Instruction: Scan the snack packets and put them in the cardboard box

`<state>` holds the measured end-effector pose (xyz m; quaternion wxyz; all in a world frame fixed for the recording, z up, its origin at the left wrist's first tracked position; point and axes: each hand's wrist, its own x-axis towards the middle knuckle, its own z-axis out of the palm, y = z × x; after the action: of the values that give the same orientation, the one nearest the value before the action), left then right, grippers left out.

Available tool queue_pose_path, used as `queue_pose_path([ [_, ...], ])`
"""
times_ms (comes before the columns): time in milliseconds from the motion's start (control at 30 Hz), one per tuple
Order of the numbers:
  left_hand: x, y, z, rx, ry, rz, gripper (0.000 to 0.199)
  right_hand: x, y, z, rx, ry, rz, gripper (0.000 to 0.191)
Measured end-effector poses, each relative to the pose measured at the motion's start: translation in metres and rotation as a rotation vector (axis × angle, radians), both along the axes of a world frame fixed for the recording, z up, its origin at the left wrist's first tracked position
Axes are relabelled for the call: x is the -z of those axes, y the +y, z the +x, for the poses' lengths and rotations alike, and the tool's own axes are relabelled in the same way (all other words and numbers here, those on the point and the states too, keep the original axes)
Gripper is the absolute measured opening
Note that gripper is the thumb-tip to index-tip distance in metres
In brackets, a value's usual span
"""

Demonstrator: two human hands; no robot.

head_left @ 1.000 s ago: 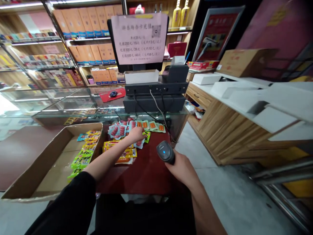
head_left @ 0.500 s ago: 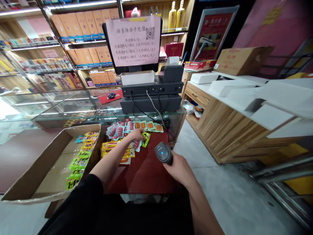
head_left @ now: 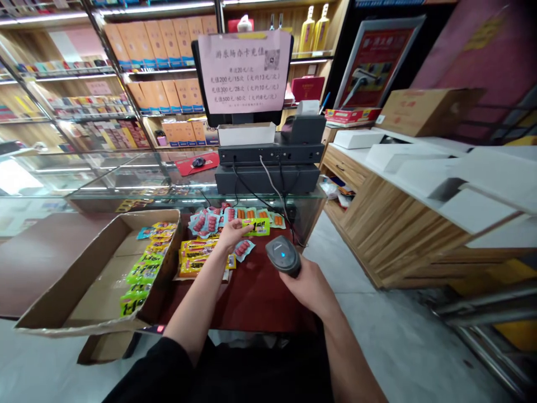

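Note:
My left hand (head_left: pixel 233 233) is closed on one end of a green-yellow snack packet (head_left: pixel 260 226), held flat over the dark red tabletop (head_left: pixel 255 296). Wrapped round the handle of a dark grey barcode scanner (head_left: pixel 283 254) is my right hand (head_left: pixel 311 284). A small blue light glows on the scanner. Beneath my left hand lies a clear pack of reddish sausages (head_left: pixel 243 249). Yellow snack packets (head_left: pixel 199 263) lie beside my left wrist. Further back, more reddish sausage packs (head_left: pixel 205 223) are heaped, with orange sausage packs (head_left: pixel 277 220) to their right.
An open cardboard box (head_left: pixel 90 274) with green and yellow packets along one side stands on the left. A glass counter (head_left: pixel 126 182) carries a monitor with a pink sign (head_left: pixel 245 73) and black equipment (head_left: pixel 268 178). Cables (head_left: pixel 272 190) hang down. A wooden cabinet (head_left: pixel 390 240) stands right.
My left hand has taken hold of the green-yellow packet and turned it from slanted to lengthwise, slightly raised. The scanner stays in my right hand. The view has shifted slightly left.

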<state>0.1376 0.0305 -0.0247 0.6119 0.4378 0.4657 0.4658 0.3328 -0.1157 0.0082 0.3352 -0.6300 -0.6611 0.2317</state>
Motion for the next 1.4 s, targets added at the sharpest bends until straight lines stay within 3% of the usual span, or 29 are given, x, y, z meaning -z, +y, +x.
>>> queue_pose_path([
  [133, -0.004, -0.006, 0.003, -0.01, -0.126, -0.041, 0.043, 0.002, 0.005, -0.002, 0.001, 0.107, 0.045, 0.023],
  [300, -0.033, 0.009, -0.008, -0.044, -0.141, 0.068, 0.042, -0.016, 0.041, -0.005, 0.037, 0.166, 0.174, 0.032],
  [367, -0.048, 0.018, -0.022, -0.048, -0.12, 0.127, 0.042, -0.03, 0.062, -0.008, -0.025, 0.127, 0.194, 0.034],
  [433, -0.059, 0.026, -0.039, -0.05, -0.086, 0.153, 0.042, -0.044, 0.084, -0.015, -0.198, 0.054, 0.132, 0.033],
  [533, -0.067, 0.033, -0.069, -0.104, -0.058, 0.163, 0.042, -0.057, 0.113, -0.033, -0.336, -0.018, 0.089, 0.033],
  [733, -0.068, 0.035, -0.122, -0.242, -0.004, 0.104, 0.043, -0.056, 0.148, -0.072, -0.418, -0.063, 0.124, 0.038],
  [933, -0.067, 0.036, -0.139, -0.296, 0.007, 0.059, 0.041, -0.056, 0.151, -0.088, -0.465, -0.097, 0.064, 0.034],
  [1167, -0.07, 0.03, -0.149, -0.24, 0.004, 0.053, 0.045, -0.055, 0.147, -0.091, -0.495, -0.054, 0.058, 0.037],
  [1267, -0.075, 0.013, -0.175, -0.219, 0.115, 0.006, 0.044, -0.052, 0.143, -0.095, -0.566, -0.006, 0.052, 0.038],
  [1400, -0.081, -0.027, -0.228, -0.117, 0.277, -0.093, 0.043, -0.047, 0.138, -0.099, -0.675, 0.025, -0.044, 0.035],
])
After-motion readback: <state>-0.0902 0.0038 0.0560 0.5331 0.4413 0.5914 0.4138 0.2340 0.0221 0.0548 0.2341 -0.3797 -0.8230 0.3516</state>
